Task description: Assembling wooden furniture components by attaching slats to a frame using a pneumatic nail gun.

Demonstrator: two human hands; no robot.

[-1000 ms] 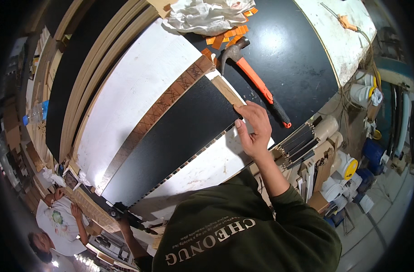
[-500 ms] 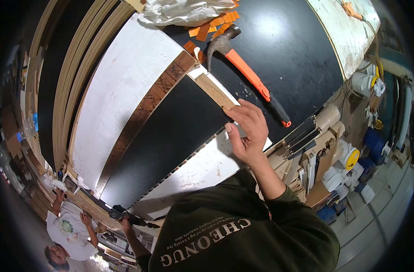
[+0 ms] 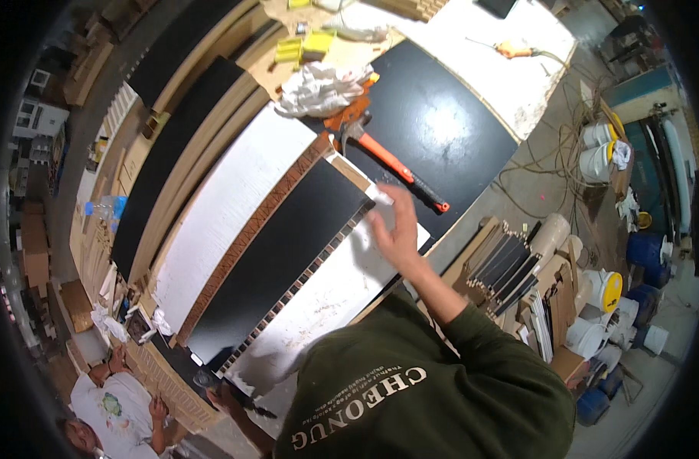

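A long black panel [image 3: 276, 252] lies on a white board [image 3: 326, 283], with small wooden blocks [image 3: 297, 284] along its near edge. A pale wood strip [image 3: 351, 173] sits at its right end. My right hand [image 3: 399, 233] is beside the panel's right corner, thumb and fingers apart and holding nothing; whether the fingertips touch is unclear. At the panel's far left end my left hand [image 3: 225, 399] is closed on a black tool [image 3: 204, 379], its kind too small to make out. A claw hammer [image 3: 395, 162] with an orange and black handle lies beyond my right hand.
Orange-brown strips and a crumpled white bag [image 3: 322, 88] lie past the panel. Stacked black boards [image 3: 185, 161] stand left. A co-worker in a white shirt [image 3: 116, 405] is at lower left. Buckets [image 3: 600, 291] and offcuts stand at right, and cables [image 3: 548, 164] trail across the floor.
The whole view has shifted and shows more of the room. My right hand has come off the wood strip toward the panel's corner. My left hand stays at the panel's far left end.
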